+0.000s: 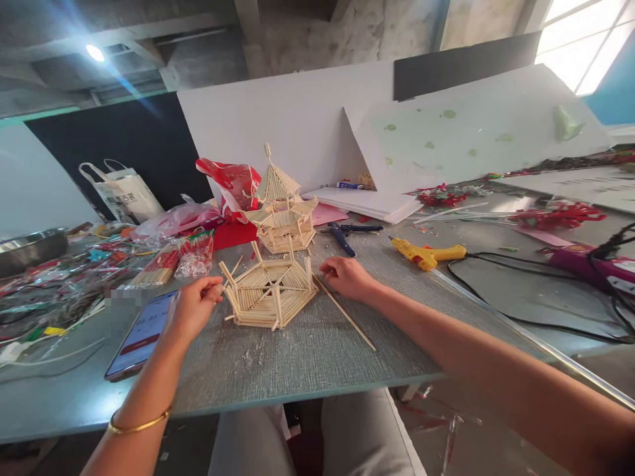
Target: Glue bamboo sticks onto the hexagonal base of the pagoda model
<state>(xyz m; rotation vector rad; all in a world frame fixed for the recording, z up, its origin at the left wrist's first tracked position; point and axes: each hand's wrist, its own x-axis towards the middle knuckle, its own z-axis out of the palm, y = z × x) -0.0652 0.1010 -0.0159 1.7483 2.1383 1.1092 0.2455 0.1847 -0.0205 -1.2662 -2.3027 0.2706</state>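
Observation:
A hexagonal frame of thin wooden sticks (297,301), with short uprights at its corners, lies on the table between my hands. My left hand (191,309) is closed in a pinch by its left corner; whatever is between the fingertips is too small to make out. On the other side, my right hand (347,277) has its fingers curled just right of a corner upright, and their tips are partly hidden. A loose wooden stick (350,318) lies slanting below the right hand. Behind the frame stands a stick-built pagoda (285,218) with a pointed roof.
Pliers (342,239) with dark blue handles and a yellow hot glue gun (429,254) lie to the right, the gun's black cable (501,318) running farther right. A phone (141,337) lies at the left. Packed sticks (161,263) and plastic wrappers crowd the far left.

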